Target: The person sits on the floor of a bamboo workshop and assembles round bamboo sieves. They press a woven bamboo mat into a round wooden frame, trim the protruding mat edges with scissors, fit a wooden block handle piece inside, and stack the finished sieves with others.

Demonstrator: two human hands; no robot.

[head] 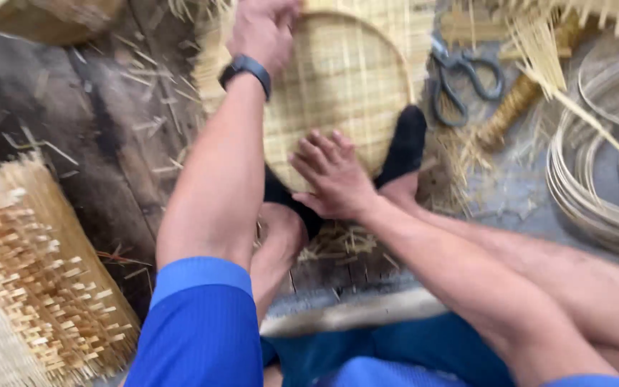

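A round woven bamboo tray point(345, 79) lies tilted on the ground in front of me. Its near edge is held by my feet, one in a black sock point(404, 143). My left hand point(263, 29), with a black watch point(246, 70) on the wrist, reaches to the tray's far left rim, and its fingers curl over the edge. My right hand point(331, 175) rests flat on the tray's near part with the fingers spread, holding nothing.
Grey scissors point(460, 72) lie to the right of the tray. Coiled bamboo strips point(596, 179) are at the far right, with loose bamboo slivers point(539, 43) above them. A stack of unfinished woven mats point(30, 272) with bristling ends stands at the lower left, on dark planks point(109, 143).
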